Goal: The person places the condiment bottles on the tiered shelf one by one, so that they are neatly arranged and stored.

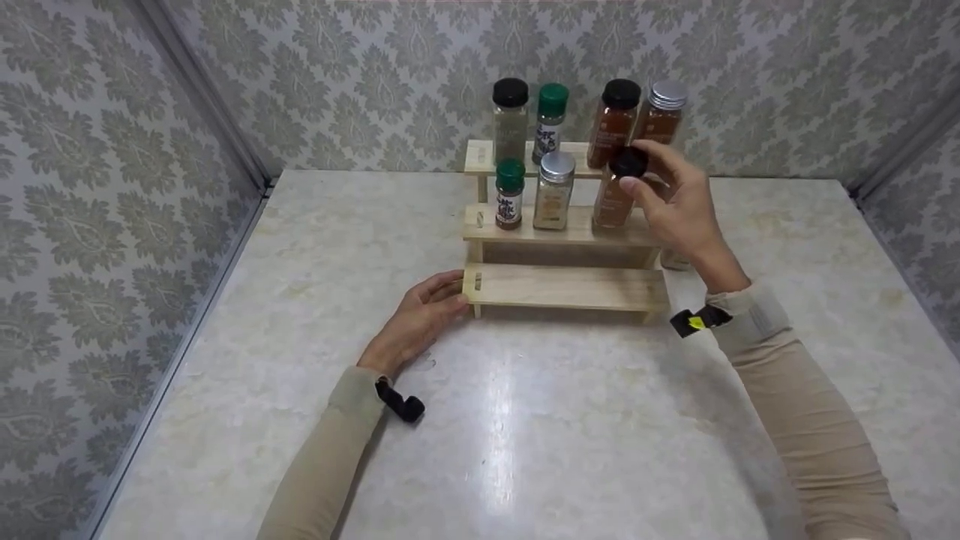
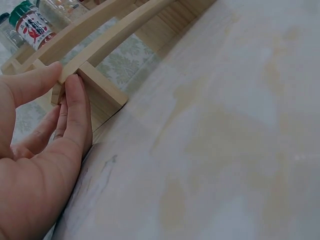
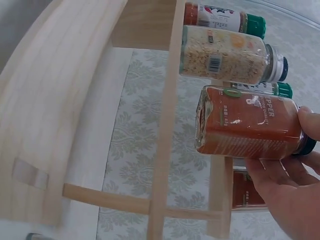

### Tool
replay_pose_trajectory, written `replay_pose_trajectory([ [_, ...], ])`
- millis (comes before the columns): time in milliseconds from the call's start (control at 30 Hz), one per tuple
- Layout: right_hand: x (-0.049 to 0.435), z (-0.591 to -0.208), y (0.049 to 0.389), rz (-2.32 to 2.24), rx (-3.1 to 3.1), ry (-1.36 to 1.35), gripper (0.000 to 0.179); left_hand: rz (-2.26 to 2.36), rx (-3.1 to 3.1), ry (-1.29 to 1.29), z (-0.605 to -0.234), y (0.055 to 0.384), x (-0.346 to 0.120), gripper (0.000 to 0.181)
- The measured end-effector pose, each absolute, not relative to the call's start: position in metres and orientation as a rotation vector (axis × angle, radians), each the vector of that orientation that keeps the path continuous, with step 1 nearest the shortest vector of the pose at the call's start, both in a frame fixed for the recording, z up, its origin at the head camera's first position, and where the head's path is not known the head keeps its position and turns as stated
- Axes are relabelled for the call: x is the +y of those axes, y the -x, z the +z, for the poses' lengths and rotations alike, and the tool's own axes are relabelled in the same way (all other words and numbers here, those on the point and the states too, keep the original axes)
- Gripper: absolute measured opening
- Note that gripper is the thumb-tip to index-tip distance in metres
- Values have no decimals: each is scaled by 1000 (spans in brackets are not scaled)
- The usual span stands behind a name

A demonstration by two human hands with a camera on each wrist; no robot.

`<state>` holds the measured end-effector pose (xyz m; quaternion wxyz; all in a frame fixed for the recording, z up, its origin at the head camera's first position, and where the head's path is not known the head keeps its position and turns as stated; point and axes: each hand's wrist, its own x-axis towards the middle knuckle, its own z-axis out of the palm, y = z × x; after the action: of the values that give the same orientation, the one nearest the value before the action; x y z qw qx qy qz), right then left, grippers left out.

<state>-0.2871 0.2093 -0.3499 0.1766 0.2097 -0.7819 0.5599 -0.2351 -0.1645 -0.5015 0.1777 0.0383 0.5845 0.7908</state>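
Note:
My right hand (image 1: 682,202) holds a spice jar of red-orange powder (image 1: 613,206) by its black cap, thumb on one side and fingers on the other. The jar stands nearly upright over the right part of the middle step of a three-step wooden rack (image 1: 566,289); in the right wrist view a small gap shows between its base (image 3: 200,122) and the board. My left hand (image 1: 421,316) pinches the left end of the lowest step between thumb and fingers. A green-capped shaker (image 1: 509,196) and a silver-capped jar (image 1: 554,193) share the middle step.
On the top step are a black-capped jar (image 1: 511,124), a green-capped shaker (image 1: 550,124), a black-capped red jar (image 1: 613,127) and a silver-capped red jar (image 1: 664,112). Another jar (image 1: 675,260), mostly hidden by my right hand, is right of the rack. Patterned walls (image 1: 360,82) surround the table.

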Motion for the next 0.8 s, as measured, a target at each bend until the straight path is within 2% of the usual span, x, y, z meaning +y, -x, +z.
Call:
replay_pose_trajectory([
  [800, 207, -369, 292, 1681, -2156, -698, 51, 2273, 1589, -103, -500, 234, -164, 59],
])
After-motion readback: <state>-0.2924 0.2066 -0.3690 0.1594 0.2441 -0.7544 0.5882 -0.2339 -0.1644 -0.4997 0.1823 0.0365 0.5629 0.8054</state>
